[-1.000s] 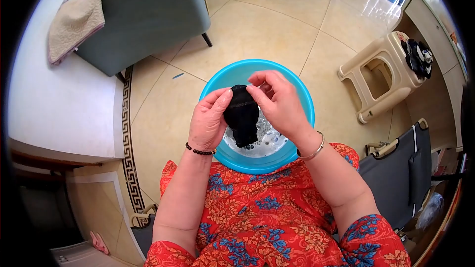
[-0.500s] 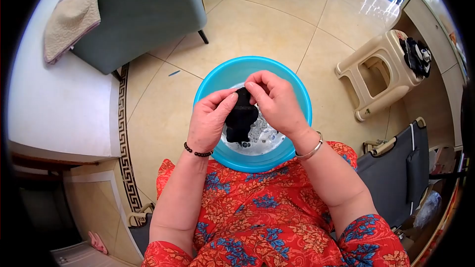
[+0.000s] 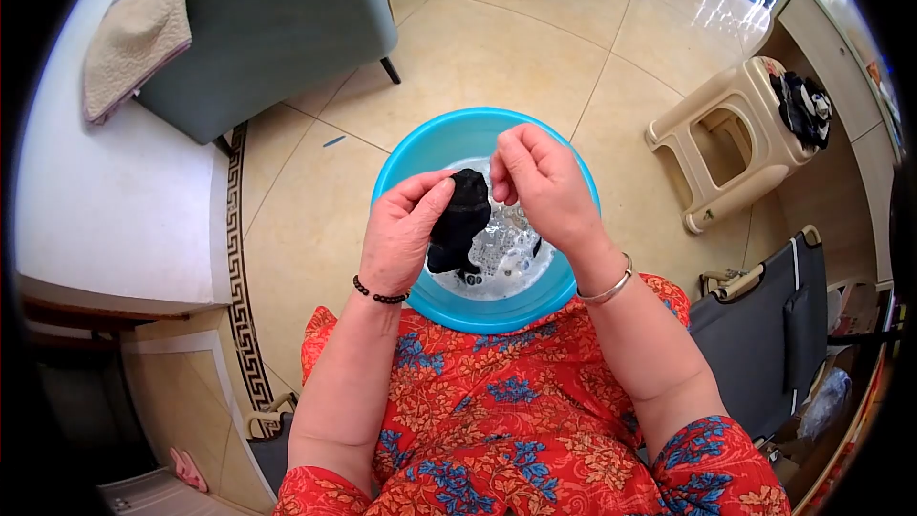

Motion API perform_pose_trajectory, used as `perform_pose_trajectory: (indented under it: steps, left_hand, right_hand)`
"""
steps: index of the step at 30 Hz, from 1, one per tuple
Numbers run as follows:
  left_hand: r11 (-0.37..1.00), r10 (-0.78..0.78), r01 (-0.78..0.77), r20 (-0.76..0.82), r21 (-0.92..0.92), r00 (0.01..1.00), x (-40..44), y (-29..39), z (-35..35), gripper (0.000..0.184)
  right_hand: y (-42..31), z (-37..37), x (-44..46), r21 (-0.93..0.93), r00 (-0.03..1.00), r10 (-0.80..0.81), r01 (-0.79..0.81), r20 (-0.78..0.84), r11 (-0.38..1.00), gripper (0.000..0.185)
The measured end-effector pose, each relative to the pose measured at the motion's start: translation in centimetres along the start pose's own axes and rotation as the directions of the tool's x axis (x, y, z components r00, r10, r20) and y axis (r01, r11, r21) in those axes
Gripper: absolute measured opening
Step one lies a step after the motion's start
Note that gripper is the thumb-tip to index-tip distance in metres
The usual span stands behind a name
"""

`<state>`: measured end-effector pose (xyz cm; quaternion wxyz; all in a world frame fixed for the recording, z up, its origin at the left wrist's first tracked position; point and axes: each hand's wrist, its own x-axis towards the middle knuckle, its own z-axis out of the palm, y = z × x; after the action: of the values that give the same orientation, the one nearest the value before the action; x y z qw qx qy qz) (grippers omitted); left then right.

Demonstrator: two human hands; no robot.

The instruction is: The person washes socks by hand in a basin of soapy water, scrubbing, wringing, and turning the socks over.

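Note:
A black sock (image 3: 460, 220) hangs over soapy water, its upper end pinched between the thumb and fingers of my left hand (image 3: 406, 229). Its lower end reaches down toward the suds. My right hand (image 3: 543, 182) is just right of the sock and apart from it, fingers curled and pressed together; whether anything tiny is between them cannot be seen. Both hands are above the blue basin (image 3: 482, 317), which holds foamy water (image 3: 506, 263). A small dark bit of something shows at the water's right side, partly behind my right hand.
A beige plastic stool (image 3: 726, 139) at the right carries dark crumpled cloth items (image 3: 800, 110). Below it is a grey folding chair (image 3: 764, 325). A grey-green chair (image 3: 277, 29) stands at the upper left, with a beige cloth (image 3: 138, 48) beside it.
My right hand has let go of the sock's top and moved a little to the right and up. My left hand keeps its hold, and the sock has shifted slightly left.

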<state>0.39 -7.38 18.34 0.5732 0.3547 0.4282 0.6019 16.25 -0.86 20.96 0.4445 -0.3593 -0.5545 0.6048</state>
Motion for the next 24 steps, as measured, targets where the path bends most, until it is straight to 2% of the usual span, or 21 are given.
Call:
perform_pose_trajectory:
  steps: [2,6,8,10,12,16,18,19,20,22,24]
  left_hand:
    - [1.000,0.001,-0.001,-0.004,-0.006,1.000,0.0,-0.1,-0.1,0.021]
    - [0.998,0.010,-0.011,-0.018,-0.060,1.000,0.2,-0.4,-0.3,0.019]
    - [0.997,0.008,-0.009,-0.012,-0.078,1.000,0.2,-0.4,-0.5,0.018]
    - [0.995,0.007,-0.008,-0.007,-0.096,1.000,0.3,-0.5,-0.6,0.018]
    - [0.997,0.027,-0.027,-0.005,-0.070,1.000,0.4,-0.7,-0.6,0.018]
    - [1.000,0.006,-0.007,-0.015,-0.024,1.000,0.2,-0.6,-0.5,0.018]
    - [0.990,0.047,-0.044,-0.023,0.135,0.999,-0.1,-0.4,-0.4,0.017]
    - [0.990,0.047,-0.044,-0.022,0.136,0.999,0.0,-0.3,-0.4,0.017]
    - [0.994,0.054,-0.051,-0.021,0.098,0.998,0.0,-0.3,-0.3,0.017]
    - [0.996,0.061,-0.059,-0.019,0.060,0.998,0.1,-0.3,-0.3,0.017]
    - [0.999,0.047,-0.046,-0.010,0.003,0.999,0.2,-0.5,-0.5,0.017]
  right_hand:
    - [0.0,0.0,-0.1,-0.074,0.996,-0.017,0.023,0.082,0.997,0.024]
    - [0.3,0.2,-0.2,-0.136,0.997,-0.009,0.019,0.077,0.990,0.018]
    - [1.1,0.5,-0.2,-0.209,0.984,-0.168,0.176,0.053,0.962,0.012]
    - [0.7,0.7,-0.6,-0.249,0.984,-0.156,0.173,0.086,0.953,0.012]
    - [0.3,1.1,-0.8,-0.289,0.983,-0.141,0.171,0.120,0.942,0.011]
    - [1.0,1.2,-0.7,-0.445,0.957,-0.259,0.288,0.127,0.848,0.013]
    - [1.3,0.9,-0.5,-0.501,0.943,-0.311,0.329,0.121,0.800,0.013]
    - [1.2,0.6,-0.3,-0.331,0.986,-0.143,0.163,0.083,0.930,0.014]
    - [1.2,0.5,-0.2,-0.142,0.996,0.034,-0.022,0.078,0.990,0.015]
    - [1.4,0.3,0.1,-0.138,0.997,0.045,-0.035,0.068,0.990,0.019]
    - [1.6,-0.1,0.4,-0.017,0.991,0.131,-0.131,-0.011,0.991,0.021]
